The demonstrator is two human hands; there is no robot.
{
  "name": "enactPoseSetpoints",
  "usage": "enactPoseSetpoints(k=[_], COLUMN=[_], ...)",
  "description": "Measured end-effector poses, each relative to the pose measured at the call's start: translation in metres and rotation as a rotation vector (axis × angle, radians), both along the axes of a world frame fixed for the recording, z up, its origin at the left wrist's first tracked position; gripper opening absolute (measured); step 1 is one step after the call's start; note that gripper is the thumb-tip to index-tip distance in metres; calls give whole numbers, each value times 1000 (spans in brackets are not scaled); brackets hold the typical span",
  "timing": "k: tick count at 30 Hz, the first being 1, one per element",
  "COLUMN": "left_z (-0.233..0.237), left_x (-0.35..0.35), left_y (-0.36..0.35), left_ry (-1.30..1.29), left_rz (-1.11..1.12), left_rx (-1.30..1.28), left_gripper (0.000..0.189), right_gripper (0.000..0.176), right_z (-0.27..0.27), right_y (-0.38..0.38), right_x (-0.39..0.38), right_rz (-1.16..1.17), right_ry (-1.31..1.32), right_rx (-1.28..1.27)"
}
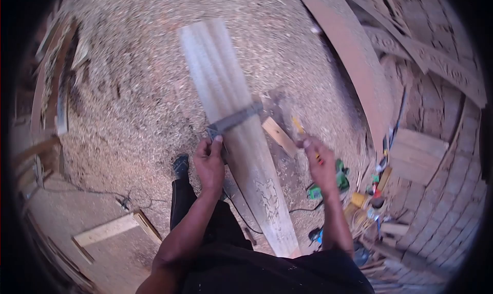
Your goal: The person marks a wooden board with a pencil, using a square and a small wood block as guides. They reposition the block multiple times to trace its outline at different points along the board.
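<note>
A long wooden board lies in front of me, with a carved pattern near its close end. Across its middle rests a dark try square. My left hand is closed at the board's left edge, thumb and fingers pinching the square's thick end. To the right of the board, my right hand is wrapped around a slim tool with yellow and red parts. It is held clear of the board; blur hides the tool's exact kind. A short wood offcut is between that hand and the board.
Wood shavings cover the ground. A green power tool and several small tools lie at right, near a brick floor. A large panel leans at upper right; wooden pieces lie lower left. Cords cross the ground.
</note>
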State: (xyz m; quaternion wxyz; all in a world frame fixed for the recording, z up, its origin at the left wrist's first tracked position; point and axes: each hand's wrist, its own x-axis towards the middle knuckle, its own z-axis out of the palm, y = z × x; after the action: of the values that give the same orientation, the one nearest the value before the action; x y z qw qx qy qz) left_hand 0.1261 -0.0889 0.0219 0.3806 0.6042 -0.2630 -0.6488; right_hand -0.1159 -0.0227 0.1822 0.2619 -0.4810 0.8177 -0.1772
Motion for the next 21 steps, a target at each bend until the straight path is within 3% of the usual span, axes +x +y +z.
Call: enactPoseSetpoints(k=[2,4,6,8,10,12,14,17,21], left_z=[32,4,-8,11,-22,-27,-4,-31,-37], left_x=[-18,-63,-112,-145,-170,-174,-157,-152,-167], left_y=[-19,-41,-69,-89,-85,-73,-54,-30,-44], left_ry=[-102,-51,69,186,-205,-438,-535,-864,-975], left_rz=[-72,-110,-193,-360,-385,-571,-946,-1257,-1401], left_rx=[-105,-221,-318,-143,-529,-843,-1052,-1382,-1383], left_gripper=[33,33,29,31,41,55,68,73,71], right_gripper=[30,25,24,22,22,23,25,30,28], right_z=[-41,-65,-67,-70,-77,-69,-75,-80,-108], right_y=[85,156,197,229,261,280,309,335,366], right_x=[-1,25,60,91,115,127,133,128,110], right_rz=[-33,-208,-191,-261,-358,-501,-598,-769,-747], right_ry=[-14,-34,26,36,56,-24,-53,-180,-301], right_rx=[-104,44,88,-13,-69,8,-21,-90,-215])
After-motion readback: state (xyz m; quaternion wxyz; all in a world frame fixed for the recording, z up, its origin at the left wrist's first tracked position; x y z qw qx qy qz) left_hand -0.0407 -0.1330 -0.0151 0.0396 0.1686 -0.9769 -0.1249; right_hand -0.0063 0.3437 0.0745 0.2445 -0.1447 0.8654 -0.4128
